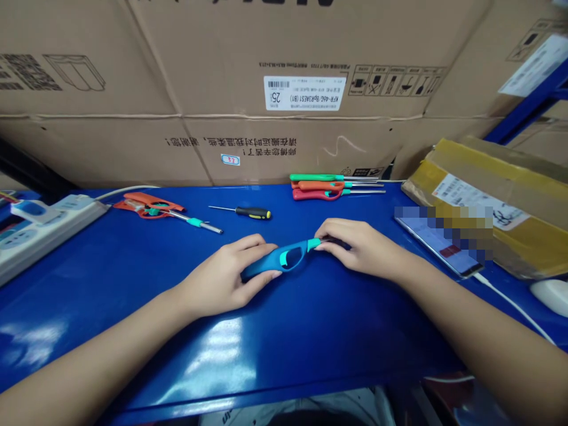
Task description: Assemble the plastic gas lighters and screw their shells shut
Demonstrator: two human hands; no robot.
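Note:
A blue long-nosed lighter [266, 262] with a turquoise trigger and collar is held level just over the blue table. My left hand [233, 269] is closed around its handle end. The fingers of my right hand [352, 244] pinch its metal barrel just past the collar, hiding most of the tip. Beyond my hands lies a screwdriver [252, 212] with a black and yellow handle. Farther left is an orange lighter [148, 204] with its casing apart and inner parts showing. Behind my right hand, green [315, 177], orange [317, 186] and red [310, 194] lighters lie together.
A large cardboard box [239, 130] walls off the back of the blue table [284, 349]. At left sits a white power strip [48, 228]. On the right, a phone [439, 242] with a cable leans against a taped parcel [492, 195], near a white mouse-like object [550, 296].

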